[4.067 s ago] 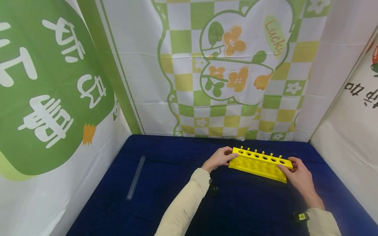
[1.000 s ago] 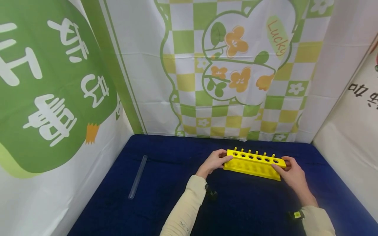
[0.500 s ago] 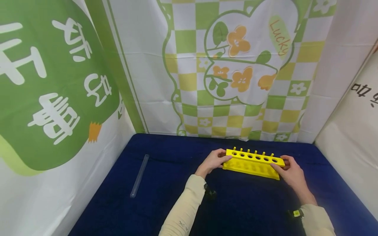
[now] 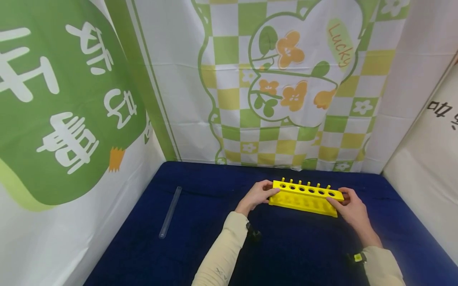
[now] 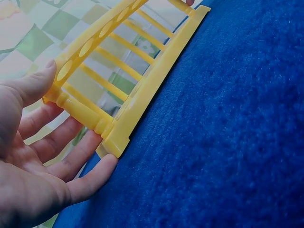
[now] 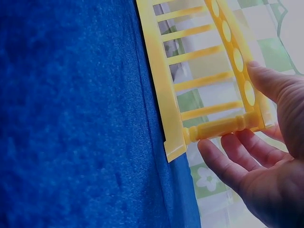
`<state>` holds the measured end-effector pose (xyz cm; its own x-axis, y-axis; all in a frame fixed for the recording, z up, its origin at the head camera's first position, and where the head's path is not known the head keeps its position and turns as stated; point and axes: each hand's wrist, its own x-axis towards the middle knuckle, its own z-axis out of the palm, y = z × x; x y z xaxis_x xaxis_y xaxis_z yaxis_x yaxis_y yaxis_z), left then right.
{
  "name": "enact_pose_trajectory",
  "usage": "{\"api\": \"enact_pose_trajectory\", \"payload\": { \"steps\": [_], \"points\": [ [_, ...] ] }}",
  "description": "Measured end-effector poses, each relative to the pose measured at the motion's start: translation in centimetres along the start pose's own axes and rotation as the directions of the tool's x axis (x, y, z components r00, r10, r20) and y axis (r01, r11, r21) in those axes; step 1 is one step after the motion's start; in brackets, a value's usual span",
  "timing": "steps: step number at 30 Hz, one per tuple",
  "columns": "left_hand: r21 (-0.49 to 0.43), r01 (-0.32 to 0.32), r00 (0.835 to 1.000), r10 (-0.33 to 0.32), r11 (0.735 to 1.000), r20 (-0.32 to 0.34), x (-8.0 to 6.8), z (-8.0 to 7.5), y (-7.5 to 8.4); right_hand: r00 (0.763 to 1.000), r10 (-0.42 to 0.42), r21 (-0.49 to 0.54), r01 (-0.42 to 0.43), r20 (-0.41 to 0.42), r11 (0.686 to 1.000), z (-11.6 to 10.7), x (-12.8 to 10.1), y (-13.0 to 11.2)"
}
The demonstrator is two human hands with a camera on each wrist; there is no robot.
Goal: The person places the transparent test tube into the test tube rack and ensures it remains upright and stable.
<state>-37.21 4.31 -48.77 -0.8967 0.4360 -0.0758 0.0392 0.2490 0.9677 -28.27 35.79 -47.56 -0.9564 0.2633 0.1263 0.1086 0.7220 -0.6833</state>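
A yellow test tube rack (image 4: 304, 197) with a row of round holes stands on the blue cloth (image 4: 200, 246), near the back. My left hand (image 4: 258, 194) holds its left end. In the left wrist view the thumb lies on the rack's top plate (image 5: 85, 47) and the fingers (image 5: 57, 142) reach round the end post. My right hand (image 4: 352, 208) holds the right end in the same way, with its thumb on the top plate (image 6: 237, 52) and its fingers (image 6: 228, 161) under the end post. The holes are empty.
A clear glass test tube (image 4: 170, 212) lies on the cloth at the left, well away from both hands. Printed cloth walls close the space in: a green panel (image 4: 53, 99) on the left, a checked one (image 4: 229, 99) behind, a white one (image 4: 422, 159) on the right.
Held at both ends, the rack has slid a little to the left on the cloth, toward the tube. Neither hand has changed its hold.
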Motion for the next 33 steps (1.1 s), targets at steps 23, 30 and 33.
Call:
{"api": "enact_pose_trajectory", "payload": {
  "steps": [23,30,33],
  "points": [
    [-0.035,0.016,1.000,-0.017,0.999,-0.013,-0.44,-0.22,-0.73,0.999,-0.019,-0.015,0.020,0.042,1.000,0.17,0.21,-0.31],
    [-0.033,0.009,1.000,-0.009,0.999,-0.014,-0.59,-0.38,-0.83,0.999,-0.043,-0.018,0.044,0.021,0.999,0.45,0.30,-0.02],
    [-0.026,0.003,1.000,-0.003,1.000,-0.011,-0.49,-0.48,-0.72,0.999,-0.039,-0.018,0.039,0.018,0.999,0.41,0.18,-0.14]
  ]
}}
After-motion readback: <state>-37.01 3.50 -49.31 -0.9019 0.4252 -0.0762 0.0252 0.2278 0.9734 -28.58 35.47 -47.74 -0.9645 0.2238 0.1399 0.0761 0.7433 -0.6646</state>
